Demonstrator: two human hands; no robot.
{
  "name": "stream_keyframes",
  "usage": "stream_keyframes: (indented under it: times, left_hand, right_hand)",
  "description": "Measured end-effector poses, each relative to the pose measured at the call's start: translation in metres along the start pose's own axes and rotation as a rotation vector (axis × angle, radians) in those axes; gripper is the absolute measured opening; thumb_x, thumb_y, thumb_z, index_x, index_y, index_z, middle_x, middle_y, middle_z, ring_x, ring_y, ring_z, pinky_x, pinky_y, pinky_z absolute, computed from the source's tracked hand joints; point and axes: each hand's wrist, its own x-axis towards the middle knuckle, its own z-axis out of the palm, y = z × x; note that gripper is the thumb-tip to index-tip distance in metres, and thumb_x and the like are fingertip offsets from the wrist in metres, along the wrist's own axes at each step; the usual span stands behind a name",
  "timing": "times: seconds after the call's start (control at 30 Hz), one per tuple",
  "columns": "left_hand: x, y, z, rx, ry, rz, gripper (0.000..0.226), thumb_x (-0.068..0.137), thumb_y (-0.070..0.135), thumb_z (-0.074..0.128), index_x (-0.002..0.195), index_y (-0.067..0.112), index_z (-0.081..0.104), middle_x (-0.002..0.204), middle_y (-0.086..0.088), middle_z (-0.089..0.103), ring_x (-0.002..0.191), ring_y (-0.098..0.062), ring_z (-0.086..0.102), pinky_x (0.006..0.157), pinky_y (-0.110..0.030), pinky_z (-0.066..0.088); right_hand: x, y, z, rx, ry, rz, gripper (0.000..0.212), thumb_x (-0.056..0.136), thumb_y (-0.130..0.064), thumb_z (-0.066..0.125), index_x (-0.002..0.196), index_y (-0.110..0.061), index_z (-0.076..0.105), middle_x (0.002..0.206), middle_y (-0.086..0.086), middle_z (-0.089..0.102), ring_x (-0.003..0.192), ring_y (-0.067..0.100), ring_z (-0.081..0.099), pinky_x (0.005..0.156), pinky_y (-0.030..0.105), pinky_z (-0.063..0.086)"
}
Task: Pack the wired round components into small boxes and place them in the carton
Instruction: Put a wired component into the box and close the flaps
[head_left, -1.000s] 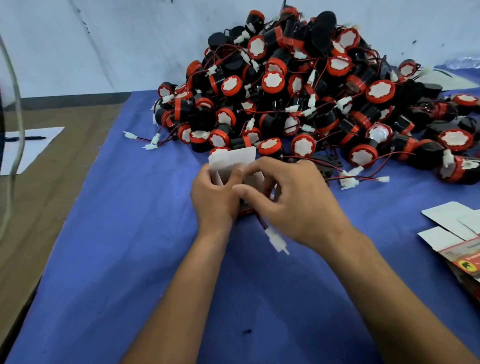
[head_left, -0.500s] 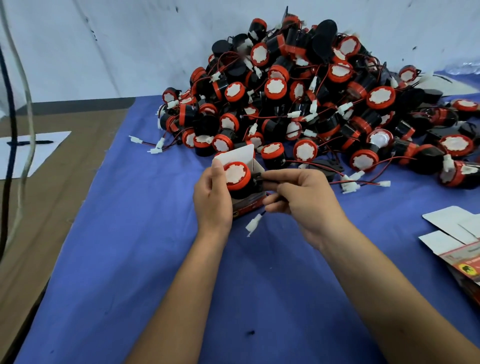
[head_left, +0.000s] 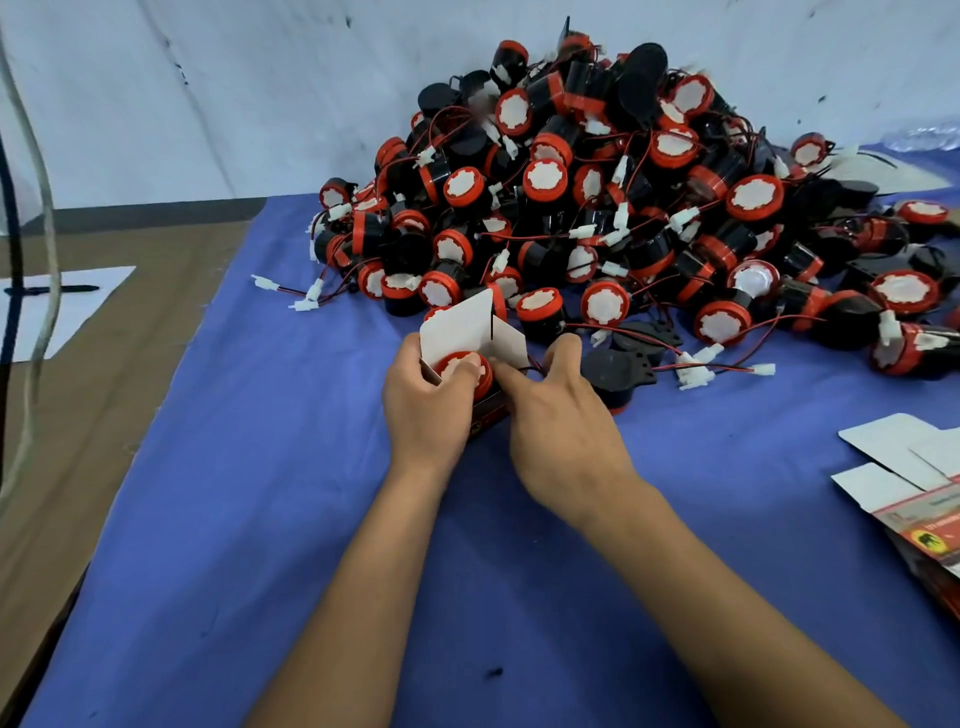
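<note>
Here the left hand (head_left: 428, 410) is curled round a small box (head_left: 470, 338), its thumb pressing on the red-rimmed white face of a round component (head_left: 464, 370) sitting in the open mouth. The right hand (head_left: 563, 431) touches the box's right side, forefinger stretched toward the component beside a loop of wire; whether it actually pinches the wire cannot be told. The box's white flaps stand up just beyond the fingers. Farther out lies the big pile of components (head_left: 623, 208) on the blue cloth (head_left: 291, 519). Well to the right of the right hand lie flattened boxes (head_left: 914, 483).
</note>
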Motion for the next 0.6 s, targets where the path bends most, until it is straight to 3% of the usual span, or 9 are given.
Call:
stream_keyframes:
  times: [0.07, 0.17, 0.3, 0.37, 0.47, 0.6]
  left_hand:
    - [-0.001, -0.001, 0.001, 0.049, 0.009, 0.027, 0.027, 0.085, 0.019, 0.076, 0.098, 0.039, 0.062, 0.102, 0.005, 0.073, 0.096, -0.016, 0.070, 0.083, -0.040, 0.062]
    - [-0.006, -0.002, 0.004, 0.129, 0.039, 0.037, 0.026, 0.084, 0.023, 0.079, 0.089, 0.037, 0.058, 0.094, -0.003, 0.071, 0.086, -0.021, 0.068, 0.077, -0.047, 0.060]
    - [-0.005, 0.003, 0.002, 0.112, 0.024, -0.090, 0.025, 0.082, 0.032, 0.069, 0.097, 0.013, 0.064, 0.094, -0.007, 0.071, 0.088, -0.024, 0.067, 0.074, -0.050, 0.058]
    - [-0.006, 0.007, 0.002, 0.036, -0.017, -0.163, 0.030, 0.074, 0.033, 0.054, 0.098, 0.018, 0.066, 0.094, -0.001, 0.071, 0.092, -0.023, 0.068, 0.068, -0.041, 0.056]
    - [-0.007, 0.010, 0.001, 0.036, -0.108, -0.161, 0.045, 0.071, 0.026, 0.049, 0.112, 0.025, 0.069, 0.106, 0.003, 0.074, 0.102, -0.021, 0.069, 0.080, -0.040, 0.060]
    - [-0.007, 0.012, 0.000, 0.020, -0.226, -0.127, 0.055, 0.071, 0.022, 0.056, 0.125, 0.023, 0.068, 0.115, 0.001, 0.076, 0.108, -0.021, 0.071, 0.092, -0.045, 0.060]
  right_hand:
    - [0.001, 0.003, -0.005, 0.140, 0.062, 0.001, 0.059, 0.099, -0.009, 0.049, 0.147, -0.041, 0.038, 0.112, 0.004, 0.039, 0.076, 0.027, 0.050, 0.068, 0.037, 0.046]
    - [0.004, 0.013, -0.015, 0.176, 0.197, 0.045, 0.030, 0.098, -0.015, 0.058, 0.123, -0.024, 0.045, 0.095, 0.004, 0.061, 0.083, 0.033, 0.060, 0.068, 0.045, 0.050]
    - [0.004, 0.020, -0.027, 0.228, 0.226, 0.109, 0.007, 0.096, -0.012, 0.059, 0.098, -0.018, 0.058, 0.080, 0.002, 0.065, 0.077, 0.026, 0.060, 0.066, 0.046, 0.054]
    - [0.003, 0.015, -0.027, 0.300, 0.277, 0.115, 0.016, 0.097, -0.006, 0.052, 0.101, -0.016, 0.065, 0.085, 0.002, 0.068, 0.078, 0.023, 0.062, 0.069, 0.045, 0.055]
    - [0.002, 0.004, -0.022, 0.286, 0.302, 0.066, 0.029, 0.100, -0.005, 0.047, 0.113, -0.012, 0.072, 0.099, 0.006, 0.074, 0.090, 0.025, 0.067, 0.080, 0.043, 0.056]
    - [-0.002, -0.010, -0.008, 0.151, 0.151, -0.066, 0.019, 0.098, -0.008, 0.046, 0.106, -0.017, 0.061, 0.101, 0.001, 0.066, 0.085, 0.026, 0.060, 0.069, 0.041, 0.048]
